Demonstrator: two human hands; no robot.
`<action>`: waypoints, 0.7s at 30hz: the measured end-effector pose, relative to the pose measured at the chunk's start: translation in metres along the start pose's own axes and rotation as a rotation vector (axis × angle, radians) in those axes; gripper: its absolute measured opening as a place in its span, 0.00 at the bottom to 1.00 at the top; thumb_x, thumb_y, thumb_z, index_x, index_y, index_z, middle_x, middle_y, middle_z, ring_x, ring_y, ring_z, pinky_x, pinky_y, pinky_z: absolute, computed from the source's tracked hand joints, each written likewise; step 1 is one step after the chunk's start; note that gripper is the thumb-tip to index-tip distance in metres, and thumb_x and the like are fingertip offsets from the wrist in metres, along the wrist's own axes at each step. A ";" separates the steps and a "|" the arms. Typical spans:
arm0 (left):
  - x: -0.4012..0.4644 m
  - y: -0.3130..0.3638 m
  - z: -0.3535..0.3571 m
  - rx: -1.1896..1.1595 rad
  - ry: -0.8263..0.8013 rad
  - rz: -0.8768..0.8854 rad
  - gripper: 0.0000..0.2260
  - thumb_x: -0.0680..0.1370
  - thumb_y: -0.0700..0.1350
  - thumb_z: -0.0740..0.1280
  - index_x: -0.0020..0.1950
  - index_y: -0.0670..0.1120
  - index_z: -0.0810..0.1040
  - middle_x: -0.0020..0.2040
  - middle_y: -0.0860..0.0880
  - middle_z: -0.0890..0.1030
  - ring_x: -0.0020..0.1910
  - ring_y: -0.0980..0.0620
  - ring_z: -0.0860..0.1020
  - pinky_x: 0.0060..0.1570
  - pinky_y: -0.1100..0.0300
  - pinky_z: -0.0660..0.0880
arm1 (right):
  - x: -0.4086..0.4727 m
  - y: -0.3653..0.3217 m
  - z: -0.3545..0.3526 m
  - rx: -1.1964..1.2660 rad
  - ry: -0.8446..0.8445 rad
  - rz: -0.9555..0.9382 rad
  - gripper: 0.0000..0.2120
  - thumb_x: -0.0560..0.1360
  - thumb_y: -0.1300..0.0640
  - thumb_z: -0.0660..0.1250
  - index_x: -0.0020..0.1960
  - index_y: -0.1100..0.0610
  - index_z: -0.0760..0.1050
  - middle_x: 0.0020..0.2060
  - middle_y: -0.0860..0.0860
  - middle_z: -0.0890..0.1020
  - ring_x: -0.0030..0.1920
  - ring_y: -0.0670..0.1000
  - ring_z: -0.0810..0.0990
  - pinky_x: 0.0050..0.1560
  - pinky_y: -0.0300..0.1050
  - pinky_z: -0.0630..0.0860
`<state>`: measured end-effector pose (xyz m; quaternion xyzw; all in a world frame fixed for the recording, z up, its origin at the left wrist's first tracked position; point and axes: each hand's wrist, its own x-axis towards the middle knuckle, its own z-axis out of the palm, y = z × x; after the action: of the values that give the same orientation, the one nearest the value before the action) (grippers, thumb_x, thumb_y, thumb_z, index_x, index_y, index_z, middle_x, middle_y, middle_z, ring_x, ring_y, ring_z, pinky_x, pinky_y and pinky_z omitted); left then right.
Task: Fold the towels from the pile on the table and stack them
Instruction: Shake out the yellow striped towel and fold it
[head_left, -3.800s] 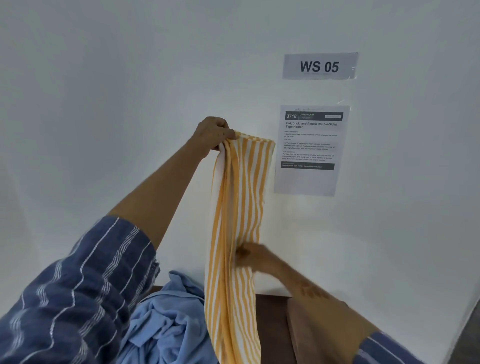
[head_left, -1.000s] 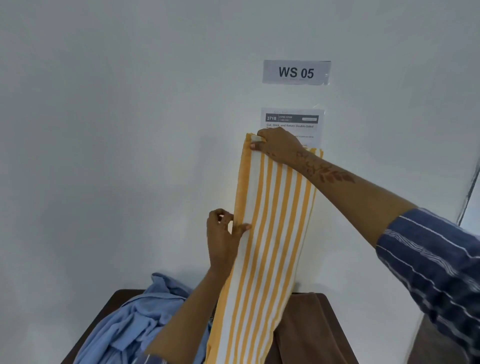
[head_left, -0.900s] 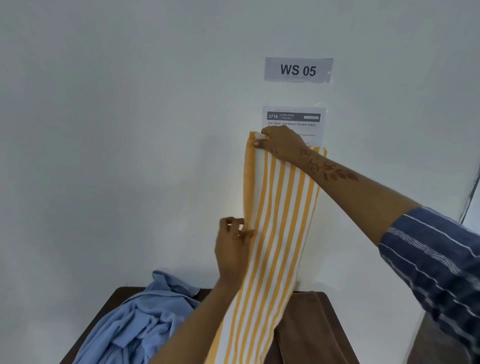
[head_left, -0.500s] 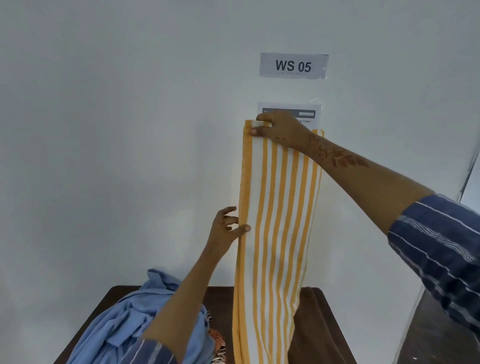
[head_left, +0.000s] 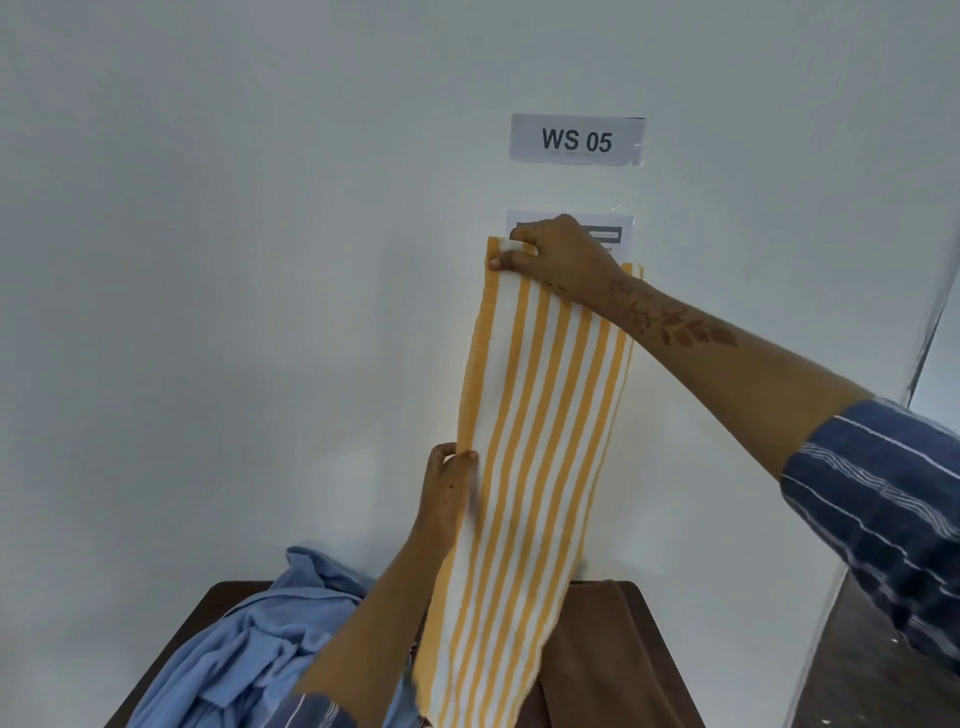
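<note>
White wall (head_left: 208, 260) behind, the yellow-striped towel (head_left: 535, 441) hangs lengthwise: right hand (head_left: 556, 252) pinches its top corner, left hand (head_left: 449, 488) grips its left edge lower down. Its bottom end is cut off; the towel and right hand hide most of a printed sheet (head_left: 613, 231).

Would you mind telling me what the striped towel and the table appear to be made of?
Striped towel: soft woven cloth, probably cotton, matte; it hangs limp and its lower edge looks fuzzy. Table: dark brown with a smooth, dull top, possibly wood or laminate; no grain shows.

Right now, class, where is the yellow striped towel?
In the head view the yellow striped towel hangs centre-right before the wall, its top corner pinched by the right hand, its left edge held by the left hand, above the table.
</note>
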<state>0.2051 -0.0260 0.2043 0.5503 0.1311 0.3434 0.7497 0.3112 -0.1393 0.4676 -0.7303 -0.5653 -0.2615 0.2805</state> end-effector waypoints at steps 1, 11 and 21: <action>-0.005 -0.003 0.004 0.036 0.018 0.010 0.03 0.79 0.43 0.64 0.49 0.46 0.70 0.37 0.48 0.72 0.33 0.54 0.70 0.34 0.62 0.67 | -0.001 0.000 0.002 -0.028 0.021 -0.007 0.22 0.75 0.44 0.66 0.44 0.66 0.77 0.38 0.58 0.80 0.40 0.54 0.78 0.42 0.46 0.72; -0.010 -0.006 -0.034 0.545 -0.564 -0.320 0.25 0.66 0.51 0.77 0.60 0.44 0.79 0.57 0.48 0.82 0.57 0.50 0.80 0.63 0.52 0.73 | -0.009 0.006 0.014 -0.164 0.007 -0.051 0.23 0.76 0.43 0.64 0.40 0.64 0.75 0.34 0.55 0.78 0.37 0.52 0.75 0.39 0.46 0.69; -0.022 0.000 -0.001 0.510 -0.478 -0.275 0.24 0.74 0.50 0.70 0.68 0.46 0.71 0.58 0.53 0.79 0.55 0.55 0.79 0.58 0.58 0.76 | -0.003 0.002 0.014 -0.297 0.034 -0.004 0.20 0.77 0.43 0.60 0.42 0.61 0.74 0.41 0.56 0.81 0.45 0.56 0.78 0.45 0.49 0.73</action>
<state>0.1884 -0.0402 0.2001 0.7611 0.1063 0.0576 0.6372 0.3134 -0.1318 0.4548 -0.7582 -0.5170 -0.3551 0.1782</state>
